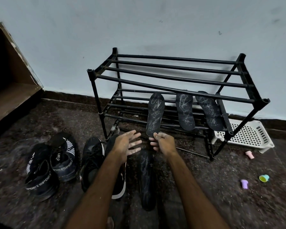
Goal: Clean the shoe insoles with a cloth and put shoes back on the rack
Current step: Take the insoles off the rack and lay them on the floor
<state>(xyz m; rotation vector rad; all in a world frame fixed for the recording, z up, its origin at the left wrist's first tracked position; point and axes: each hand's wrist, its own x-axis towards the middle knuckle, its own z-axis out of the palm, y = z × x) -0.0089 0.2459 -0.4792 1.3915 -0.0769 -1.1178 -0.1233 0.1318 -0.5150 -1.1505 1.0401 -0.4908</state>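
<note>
Pinching the heel end of an insole (155,113), the right hand (163,143) sits at frame centre, thumb and fingertips curled on the lower edge. Insole stands tilted, toe end up, leaning on the lower bars of the black rack (172,79), streaked with white dust. Left hand (125,144) is just left of the right one, fingers straight and spread, grasping nothing. Its fingertips point toward the insole heel, near it but apart.

Second insole (185,111) and third insole (209,111) lie on the rack's lower shelf, right of the held one, both dusty, toes toward the wall. Floor insole (147,179) lies flat on the dark floor below and between the two hands, partly in blur.

SPORT shoes (40,176) sit as a pair at lower left, side by side. Black sneaker (92,162) stands right of them. Another sneaker (120,180) is mostly hidden under the left forearm, white sole edge showing.

White basket (248,136) lies on the floor at right, touching or just behind the rack's right legs; cannot tell which. Pink toy (249,154), purple toy (244,183) and green cup (264,178) are scattered at lower right, well apart from the hands.
</note>
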